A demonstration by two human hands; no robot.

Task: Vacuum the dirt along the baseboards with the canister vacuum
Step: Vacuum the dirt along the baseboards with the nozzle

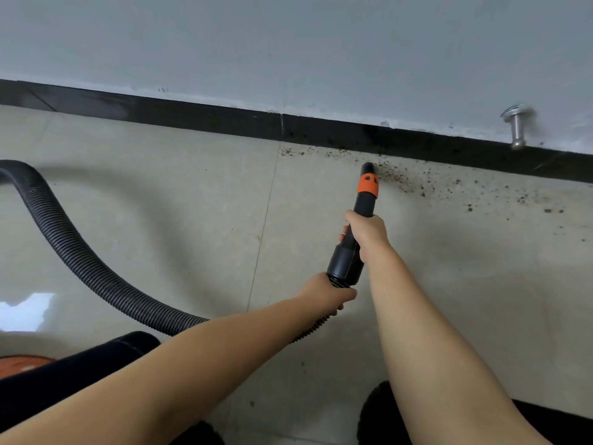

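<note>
Pale beige tile floor w/ thin grout lines meets a black baseboard under a grey-white wall; baseboard runs diagonally, dropping toward the right edge of view; it serves as landmark below.

Dirt: dark crumbs scattered on the tiles right against the baseboard's foot, thickest just beside the nozzle tip, thinning out further along the baseboard to the right; a few specks also sit at the foot of the baseboard left of the tip.

Vacuum nozzle, black w/ orange collar, points up at the baseboard; tip is near its foot, at the edge of the crumb patch; can't tell if tip touches the floor.

Right hand grips the nozzle tube below the orange collar, fingers curled round it, pressed together. Left hand grips the ribbed hose where it joins the black cuff, fingers wrapped round and mostly hidden under the hose.

Hose, black corrugated, loops away from the baseboard, arcing from the left edge down to the left hand. Canister, orange & black, only partly in view, well away from the baseboard at lower left.

Metal door stopper sticks out of the wall just above the baseboard, far right.
</note>
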